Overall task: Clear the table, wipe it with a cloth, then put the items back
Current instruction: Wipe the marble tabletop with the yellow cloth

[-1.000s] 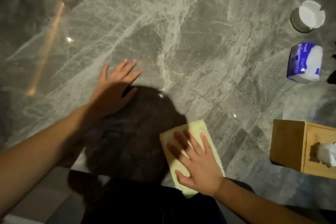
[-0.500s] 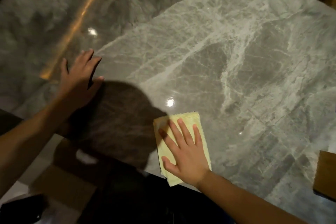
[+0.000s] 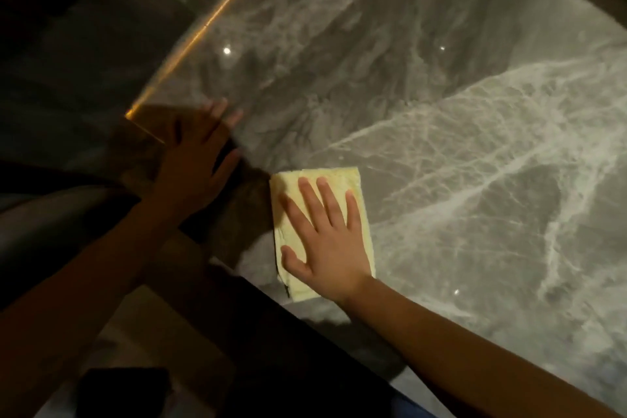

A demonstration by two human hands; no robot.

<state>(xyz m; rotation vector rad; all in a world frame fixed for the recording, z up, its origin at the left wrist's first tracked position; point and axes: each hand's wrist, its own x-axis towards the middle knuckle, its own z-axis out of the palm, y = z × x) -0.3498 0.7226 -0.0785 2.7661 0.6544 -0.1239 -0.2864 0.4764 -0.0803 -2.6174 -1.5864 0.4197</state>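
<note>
Dim grey marble table (image 3: 441, 146): the right hand (image 3: 327, 241), flat and open, has slid the yellow cloth (image 3: 363, 214) left beside the flat, empty left hand (image 3: 195, 163). Wiping goes on.

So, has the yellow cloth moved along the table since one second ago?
Yes. The yellow cloth, under the flat right hand, has slid left along the near edge of the marble table, towards its left corner, where the left hand rests.
</note>
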